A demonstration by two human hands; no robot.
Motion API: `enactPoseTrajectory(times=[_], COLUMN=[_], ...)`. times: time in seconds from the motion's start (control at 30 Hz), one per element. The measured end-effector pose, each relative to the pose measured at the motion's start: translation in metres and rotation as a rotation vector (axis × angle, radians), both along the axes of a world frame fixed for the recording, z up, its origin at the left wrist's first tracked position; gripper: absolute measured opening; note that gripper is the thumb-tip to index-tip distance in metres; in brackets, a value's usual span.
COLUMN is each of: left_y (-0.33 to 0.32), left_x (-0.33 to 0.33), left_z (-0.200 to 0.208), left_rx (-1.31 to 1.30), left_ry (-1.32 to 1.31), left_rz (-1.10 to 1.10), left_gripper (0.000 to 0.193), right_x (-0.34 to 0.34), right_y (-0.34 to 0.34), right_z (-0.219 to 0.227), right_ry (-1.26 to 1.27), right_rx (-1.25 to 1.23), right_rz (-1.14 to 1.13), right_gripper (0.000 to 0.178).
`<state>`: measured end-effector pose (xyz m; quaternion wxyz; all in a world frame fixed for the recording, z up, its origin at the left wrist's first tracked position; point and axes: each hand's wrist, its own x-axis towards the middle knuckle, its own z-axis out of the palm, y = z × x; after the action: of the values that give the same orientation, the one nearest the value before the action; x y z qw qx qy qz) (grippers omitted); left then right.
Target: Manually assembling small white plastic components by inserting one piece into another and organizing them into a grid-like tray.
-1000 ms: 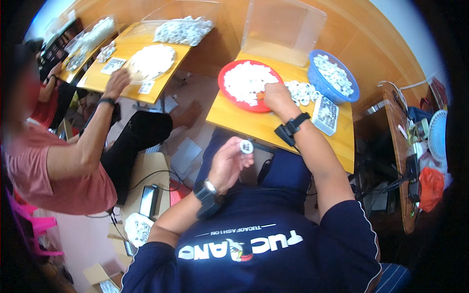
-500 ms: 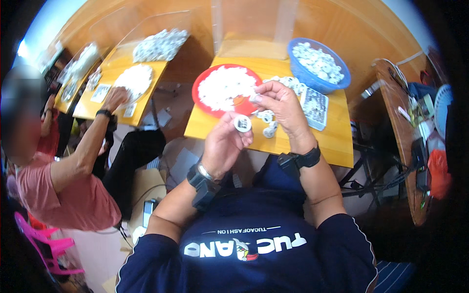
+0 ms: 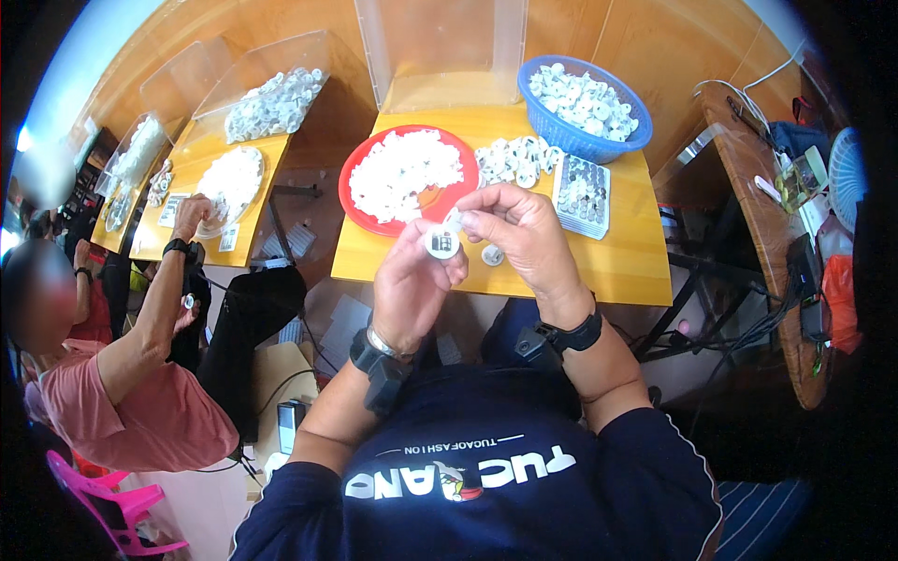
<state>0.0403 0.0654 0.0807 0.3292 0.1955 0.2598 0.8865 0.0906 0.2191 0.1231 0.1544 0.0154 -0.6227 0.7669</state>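
My left hand (image 3: 412, 280) holds a round white disc-shaped piece (image 3: 442, 244) with a dark printed mark, between thumb and fingers, over the near edge of the yellow table (image 3: 393, 266). Thumb and forefinger of my right hand (image 3: 524, 238) pinch a small white piece (image 3: 455, 218) at the disc's upper edge; its exact kind is too small to make out. Just beyond my hands, a red plate (image 3: 350, 194) bears a heap of small white pieces. One loose round piece (image 3: 492, 254) lies on the table beside my right hand.
Round white pieces (image 3: 514, 161) lie beside a stack of printed sheets (image 3: 582, 194). A blue basket (image 3: 559, 131) full of white pieces stands at the back right. To the left, a co-worker in a pink shirt (image 3: 140, 411) works at another table. A wooden desk (image 3: 748, 215) holds clutter at right.
My right hand has come from the red plate's edge to the disc in my left hand, carrying a small white piece. The whole view has shifted slightly.
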Motion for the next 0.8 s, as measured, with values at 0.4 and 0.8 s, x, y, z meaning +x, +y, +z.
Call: enactPoseTrajectory(times=[0.4, 0.8], left_y=[0.001, -0.002], left_x=[0.001, 0.000], left_z=[-0.013, -0.025], left_rx=[-0.055, -0.059], left_ry=[-0.052, -0.065], left_rz=[-0.016, -0.069], left_gripper=[0.020, 0.025], right_x=[-0.004, 0.003], right_y=[-0.007, -0.005], right_z=[-0.017, -0.022], right_ry=[0.002, -0.016], right_rx=[0.076, 0.090], right_rz=[0.017, 0.020], right_gripper=[0.011, 0.010])
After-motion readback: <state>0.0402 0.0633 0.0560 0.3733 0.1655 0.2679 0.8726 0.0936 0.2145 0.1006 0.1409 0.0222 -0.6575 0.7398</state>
